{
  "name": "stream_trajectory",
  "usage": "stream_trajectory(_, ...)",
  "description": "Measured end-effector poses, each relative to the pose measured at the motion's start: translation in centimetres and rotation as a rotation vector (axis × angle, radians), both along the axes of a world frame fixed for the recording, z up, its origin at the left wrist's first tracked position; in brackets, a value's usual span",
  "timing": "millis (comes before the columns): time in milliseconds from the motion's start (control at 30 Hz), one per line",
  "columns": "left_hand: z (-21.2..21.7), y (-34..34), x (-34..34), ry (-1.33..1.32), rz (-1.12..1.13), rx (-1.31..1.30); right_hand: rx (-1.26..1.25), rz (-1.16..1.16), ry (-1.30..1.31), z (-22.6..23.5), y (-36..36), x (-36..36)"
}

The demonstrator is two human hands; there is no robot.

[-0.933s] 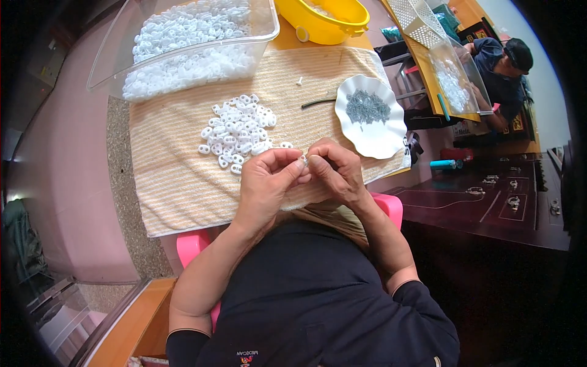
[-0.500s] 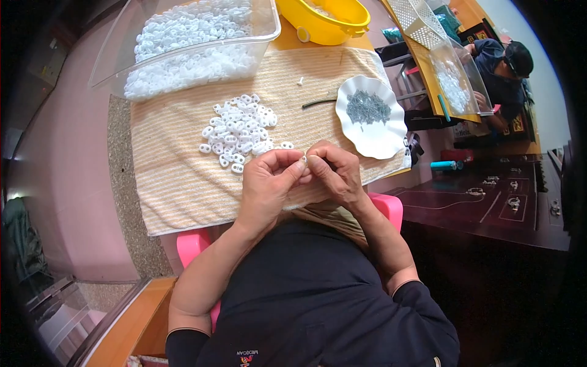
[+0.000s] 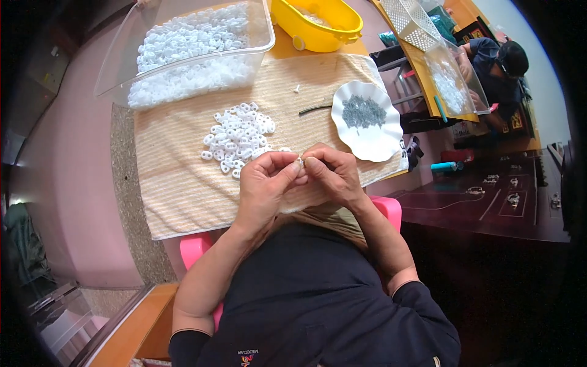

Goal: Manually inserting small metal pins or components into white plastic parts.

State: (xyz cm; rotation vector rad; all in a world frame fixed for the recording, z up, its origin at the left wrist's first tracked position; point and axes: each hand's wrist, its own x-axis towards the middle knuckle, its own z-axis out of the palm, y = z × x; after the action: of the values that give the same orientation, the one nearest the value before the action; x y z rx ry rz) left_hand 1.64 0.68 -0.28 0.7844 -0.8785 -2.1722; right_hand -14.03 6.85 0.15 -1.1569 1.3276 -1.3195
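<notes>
My left hand (image 3: 267, 186) and my right hand (image 3: 333, 174) meet fingertip to fingertip over the near edge of a beige striped cloth (image 3: 177, 183). Between the fingertips both hands pinch a tiny white plastic piece (image 3: 300, 161); whether a second part is held with it is too small to tell. Just beyond my hands lies a pile of several small white plastic rings (image 3: 238, 134). To the right of it stands a white scalloped plate (image 3: 370, 137) holding a heap of small grey metal pieces (image 3: 362, 113).
A clear bin (image 3: 183, 67) full of white rings sits at the far left, a yellow tub (image 3: 318, 24) behind the cloth. A thin dark stick (image 3: 315, 109) and one loose white piece (image 3: 297, 88) lie on the cloth. Another person (image 3: 498, 64) sits at the far right beside a dark cabinet (image 3: 489, 196).
</notes>
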Motion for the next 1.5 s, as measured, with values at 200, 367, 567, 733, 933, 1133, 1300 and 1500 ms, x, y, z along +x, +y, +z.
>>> stream_trajectory(200, 0.4, -0.5, 0.3, 0.001, 0.031, 0.025, 0.067, -0.031, -0.096, -0.2, 0.1, -0.6)
stream_trajectory(367, 0.4, -0.8, 0.5, 0.003, 0.06, 0.031, 0.022, -0.012, -0.079, -1.4, -0.2, -1.3)
stream_trajectory(567, 0.8, -1.4, 0.9, 0.041, 0.117, 0.051, 0.031, -0.016, -0.041, -1.6, -0.3, -1.3)
stream_trajectory(733, 1.1, -2.9, 1.7, 0.085, 0.219, 0.041, 0.082, -0.037, 0.044, -1.1, -0.5, -1.2)
stream_trajectory(933, 1.1, -3.6, 2.3, 0.106, 0.296, 0.051, 0.035, 0.015, 0.329, 0.4, -1.6, -0.8)
stream_trajectory(1133, 1.3, -3.3, 2.1, 0.105, 0.272, 0.067, -0.119, 0.061, 0.744, 0.3, -2.6, -0.5)
stream_trajectory(1300, 1.3, -3.2, 2.1, 0.102, 0.263, 0.072, -0.124, 0.049, 0.929, 0.1, -3.1, 0.2)
stream_trajectory(1500, 1.1, -3.1, 2.1, 0.104, 0.261, 0.067, -0.093, 0.077, 0.943, 0.8, -3.4, 0.4)
